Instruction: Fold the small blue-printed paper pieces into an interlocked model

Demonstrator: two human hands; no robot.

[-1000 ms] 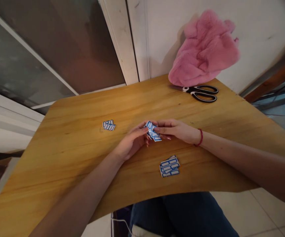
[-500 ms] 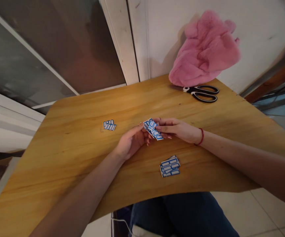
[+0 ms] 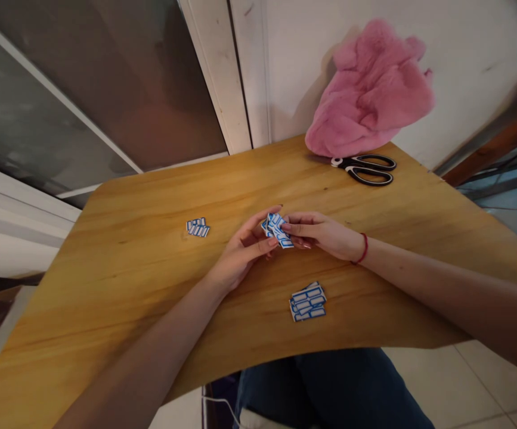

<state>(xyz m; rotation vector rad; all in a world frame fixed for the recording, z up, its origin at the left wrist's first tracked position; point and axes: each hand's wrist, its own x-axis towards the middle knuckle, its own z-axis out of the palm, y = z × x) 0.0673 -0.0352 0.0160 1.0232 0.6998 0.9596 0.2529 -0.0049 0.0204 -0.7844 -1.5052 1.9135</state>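
Several small white labels with blue borders (image 3: 278, 229) are gathered between my two hands above the middle of the table. My right hand (image 3: 314, 232) pinches them from the right, thumb on top. My left hand (image 3: 247, 250) curves around their left side, with its thumb at the lower edge and the index finger stretched out behind; its other fingers are partly hidden underneath. Nearer to me lies a loose pile of like labels (image 3: 308, 302). A smaller group of cut labels (image 3: 198, 227) rests to the left of my hands.
Black-handled scissors (image 3: 365, 168) lie at the back right of the wooden table (image 3: 151, 286), blades partly under a pink fluffy cloth (image 3: 374, 89) that leans on the wall. A framed glass panel (image 3: 106, 77) borders the table's back left.
My left thumb has shifted down to the labels' lower edge, and the left index finger has stretched out behind them. The right hand keeps its pinch. Both table piles stay put.
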